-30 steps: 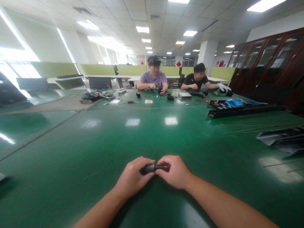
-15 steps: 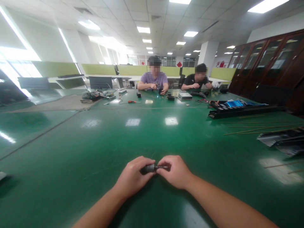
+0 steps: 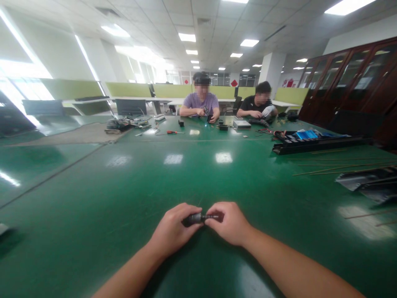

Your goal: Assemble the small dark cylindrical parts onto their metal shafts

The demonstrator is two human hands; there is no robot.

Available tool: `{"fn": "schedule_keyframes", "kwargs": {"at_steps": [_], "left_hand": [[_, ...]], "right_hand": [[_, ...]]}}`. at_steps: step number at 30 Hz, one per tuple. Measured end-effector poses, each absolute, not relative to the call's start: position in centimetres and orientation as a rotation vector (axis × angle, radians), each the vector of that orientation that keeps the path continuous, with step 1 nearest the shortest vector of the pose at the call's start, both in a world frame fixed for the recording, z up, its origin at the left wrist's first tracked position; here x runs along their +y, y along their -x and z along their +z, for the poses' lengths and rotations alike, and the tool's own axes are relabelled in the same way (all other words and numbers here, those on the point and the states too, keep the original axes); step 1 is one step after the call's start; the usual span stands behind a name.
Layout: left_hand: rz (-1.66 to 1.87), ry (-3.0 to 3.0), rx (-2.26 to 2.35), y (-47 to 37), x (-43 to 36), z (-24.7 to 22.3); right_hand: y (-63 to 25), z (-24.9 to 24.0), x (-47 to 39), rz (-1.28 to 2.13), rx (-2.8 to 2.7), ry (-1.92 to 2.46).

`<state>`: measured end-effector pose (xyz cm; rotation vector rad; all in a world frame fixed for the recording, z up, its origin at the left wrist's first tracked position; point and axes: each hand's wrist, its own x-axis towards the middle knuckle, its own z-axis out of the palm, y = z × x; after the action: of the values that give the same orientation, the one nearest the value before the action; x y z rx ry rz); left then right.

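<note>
Near the table's front, my left hand (image 3: pixel 175 225) wraps its thumb and fingers round a dark grey cylindrical part (image 3: pixel 195 218), which lies sideways. From the cylinder's right end a thin metal shaft (image 3: pixel 211 217) sticks out. Thumb and fingertips of my right hand (image 3: pixel 231 223) are closed around this shaft, close to the cylinder. The fingers hide the cylinder's left end and some of the shaft. Both hands are low over the green tabletop (image 3: pixel 198 178), almost meeting.
Two people sit across the table, a purple sleeve (image 3: pixel 187 103) and a white-gloved hand (image 3: pixel 267 111) showing. A red-handled screwdriver (image 3: pixel 172 132) lies toward the far side. On the right are a black channel (image 3: pixel 310 145), thin rods (image 3: pixel 328 170) and metal profiles (image 3: pixel 369 184).
My hands and the cylindrical part have barely moved. The gloved hand of the person at the far right has shifted left, nearer that person's other hand.
</note>
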<state>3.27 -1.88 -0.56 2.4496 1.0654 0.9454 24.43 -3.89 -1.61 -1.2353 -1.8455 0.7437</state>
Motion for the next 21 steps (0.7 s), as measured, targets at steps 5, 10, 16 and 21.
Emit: {"fn": "schedule_keyframes", "kwargs": {"at_steps": [5,10,16,21], "left_hand": [[0.941,-2.456,1.072,-3.12,-1.82,-0.53],[0.936,-2.466,1.091,-2.98,-1.87,-0.18],[0.933,-2.468,1.097,-2.92,-1.76,-0.1],[0.922,-2.461,1.108,-2.7,-1.67,-0.17]], "right_hand": [[-24.42,-1.57,-3.89,0.761,-1.828,1.248],[-24.37,-1.51,-3.93,0.809,-1.79,1.267],[-24.39,-1.33,-3.93,0.815,-1.791,1.271],[-24.39,-1.41,-3.9,0.823,-1.776,1.28]]}}
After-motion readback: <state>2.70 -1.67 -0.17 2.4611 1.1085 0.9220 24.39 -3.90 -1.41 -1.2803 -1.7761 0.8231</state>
